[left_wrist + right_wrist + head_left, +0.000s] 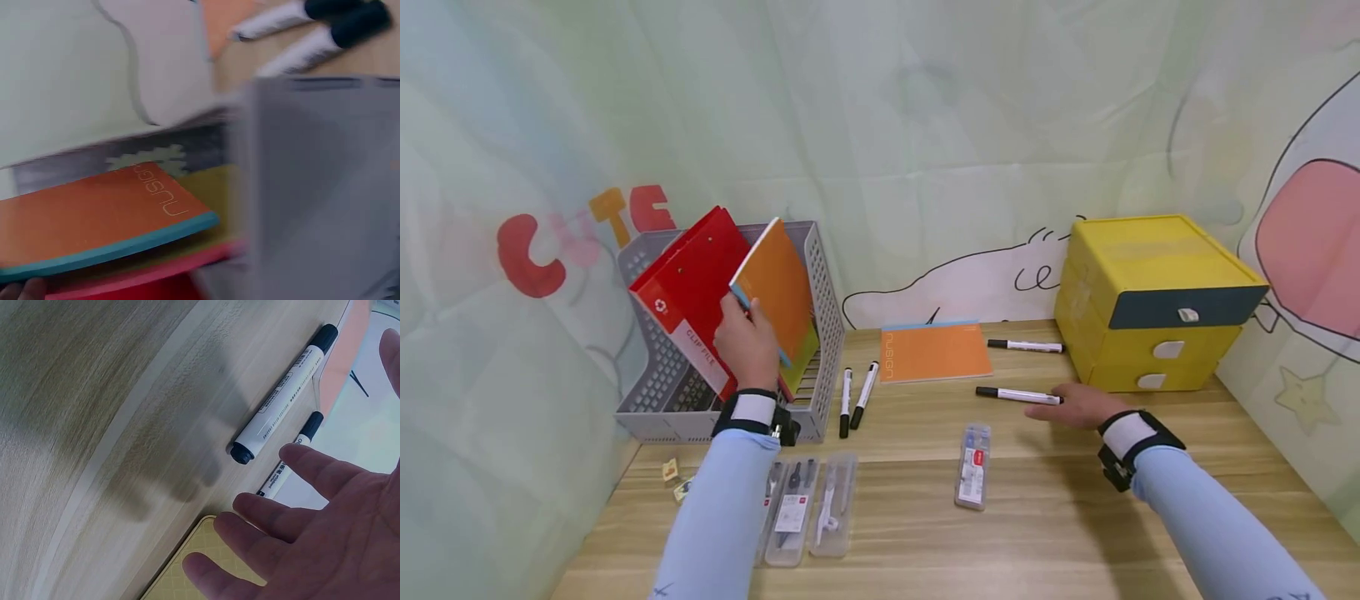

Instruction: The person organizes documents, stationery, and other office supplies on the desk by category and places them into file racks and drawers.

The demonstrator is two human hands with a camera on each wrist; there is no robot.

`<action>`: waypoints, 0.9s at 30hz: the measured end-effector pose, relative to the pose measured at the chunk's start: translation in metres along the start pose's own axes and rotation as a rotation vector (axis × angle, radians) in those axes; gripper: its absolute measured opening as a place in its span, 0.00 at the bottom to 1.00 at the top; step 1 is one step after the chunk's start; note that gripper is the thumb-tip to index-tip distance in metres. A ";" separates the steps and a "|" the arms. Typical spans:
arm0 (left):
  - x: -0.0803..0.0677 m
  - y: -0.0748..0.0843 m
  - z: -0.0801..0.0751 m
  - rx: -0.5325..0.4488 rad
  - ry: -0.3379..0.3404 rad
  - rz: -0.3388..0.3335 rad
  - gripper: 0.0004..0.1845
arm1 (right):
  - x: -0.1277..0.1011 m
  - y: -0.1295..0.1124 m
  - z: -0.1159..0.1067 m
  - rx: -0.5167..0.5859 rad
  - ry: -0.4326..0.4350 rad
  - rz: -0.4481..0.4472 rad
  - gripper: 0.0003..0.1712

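My left hand (747, 343) grips an orange notebook (780, 287) by its blue spine, tilted inside the grey basket (827, 325). Beside it a red clip file (694, 287) leans in the same basket. In the left wrist view, only fingertips show at the lower left, by the notebook's (106, 219) blue edge; the rest of that hand is hidden. On the right, my right hand (1078, 406) is spread with straight fingers just by a whiteboard marker (1018, 396). The right wrist view shows a gap between the fingers and this marker (287, 394).
Another orange notebook (936, 352) lies flat at the back, with a marker (1026, 346) beside it. Two markers (846, 403) lie by the basket. Clear compass cases (791, 512) and a slim case (973, 467) are nearer. A yellow drawer box (1157, 304) stands right.
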State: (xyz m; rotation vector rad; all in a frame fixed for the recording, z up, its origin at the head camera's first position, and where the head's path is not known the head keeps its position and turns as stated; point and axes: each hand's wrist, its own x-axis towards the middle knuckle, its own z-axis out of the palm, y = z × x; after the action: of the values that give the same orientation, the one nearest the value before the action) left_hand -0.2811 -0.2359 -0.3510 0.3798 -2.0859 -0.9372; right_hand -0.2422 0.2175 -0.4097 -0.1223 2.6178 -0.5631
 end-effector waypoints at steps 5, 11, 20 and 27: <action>-0.013 -0.023 0.015 0.280 -0.132 -0.037 0.18 | 0.002 -0.003 0.001 0.004 -0.005 -0.003 0.56; -0.014 -0.030 0.009 0.477 -0.191 0.011 0.23 | 0.002 -0.004 0.001 0.000 -0.002 -0.012 0.55; -0.011 -0.037 0.003 0.483 -0.144 0.001 0.25 | 0.002 -0.006 0.003 0.000 -0.014 0.001 0.58; -0.015 -0.018 0.009 0.341 -0.081 0.109 0.24 | 0.003 -0.007 0.004 0.016 -0.022 0.021 0.56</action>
State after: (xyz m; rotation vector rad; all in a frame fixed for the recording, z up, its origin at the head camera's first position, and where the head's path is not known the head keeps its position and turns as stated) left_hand -0.2789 -0.2354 -0.3760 0.4022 -2.3202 -0.5399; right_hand -0.2433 0.2093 -0.4119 -0.0948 2.5896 -0.5718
